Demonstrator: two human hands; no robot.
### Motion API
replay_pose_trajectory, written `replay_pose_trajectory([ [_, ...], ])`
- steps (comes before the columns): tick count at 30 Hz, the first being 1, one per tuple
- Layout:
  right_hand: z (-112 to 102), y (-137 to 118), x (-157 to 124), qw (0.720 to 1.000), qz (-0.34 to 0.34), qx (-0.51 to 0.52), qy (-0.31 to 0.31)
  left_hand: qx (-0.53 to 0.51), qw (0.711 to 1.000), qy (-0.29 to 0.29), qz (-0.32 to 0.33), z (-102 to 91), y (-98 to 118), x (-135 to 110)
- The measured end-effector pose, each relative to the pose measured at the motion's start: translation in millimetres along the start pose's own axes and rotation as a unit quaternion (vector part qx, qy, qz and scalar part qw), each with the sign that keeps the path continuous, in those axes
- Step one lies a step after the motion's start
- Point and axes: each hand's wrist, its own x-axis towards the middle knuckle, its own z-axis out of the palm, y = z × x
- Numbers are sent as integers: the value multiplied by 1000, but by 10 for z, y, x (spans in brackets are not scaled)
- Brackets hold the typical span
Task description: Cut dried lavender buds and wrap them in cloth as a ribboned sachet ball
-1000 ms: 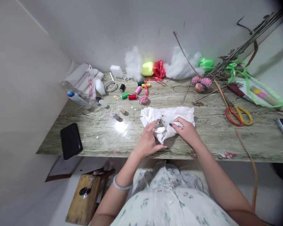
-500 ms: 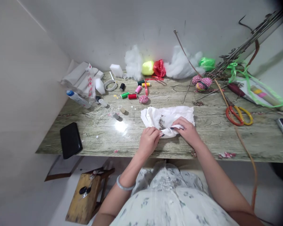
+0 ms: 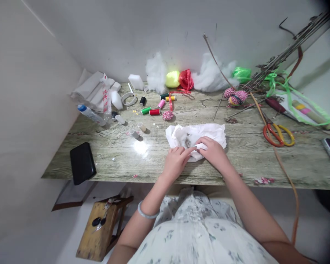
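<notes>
A crumpled white cloth or tissue lies near the front middle of the table, with small dark crumbs heaped on its left half. My left hand grips the near edge of the tissue, its index finger reaching right toward the other hand. On the right, my right hand pinches the same near edge, which is gathered up beside the crumbs. The fingertips of both hands come close together there. The fold under the fingers is partly hidden.
Thread spools, a twine ball and small vials stand behind to the left. Scissors and a long brown strip lie right. A black case sits left. White stuffing lines the wall.
My hands have drawn closer together at the tissue's near edge. The left index finger now stretches toward the right hand, and the near edge covers a bit more of the crumbs.
</notes>
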Motion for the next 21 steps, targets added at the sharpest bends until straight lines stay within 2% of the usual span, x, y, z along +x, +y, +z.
replay_pose_trajectory([
  [3,40,8,12,1000,10,-8,5,28,999,-7,28,6,-10,-15],
  [7,37,-44,5,1000,-5,-12,3,3,1000,4,8,42,-6,9],
  [9,1,-97,-41,999,-22,-25,28,-9,1000,12,-14,57,9,39],
  [11,-59,-133,-121,994,-36,-45,95,-21,999,18,-41,68,24,70],
  [12,-94,-129,-168,987,-32,-52,151,-29,998,20,-52,72,29,83],
  [14,-161,-56,-259,960,10,-46,275,-45,997,21,-65,80,32,99],
  [16,-199,101,-324,935,75,1,347,-53,996,23,-69,85,29,102],
  [17,-201,196,-339,934,106,44,338,-54,996,23,-69,86,27,101],
  [19,-168,369,-338,939,163,164,253,-51,996,24,-68,85,25,96],
  [21,-104,463,-306,928,187,267,180,-46,997,22,-66,83,25,95],
])
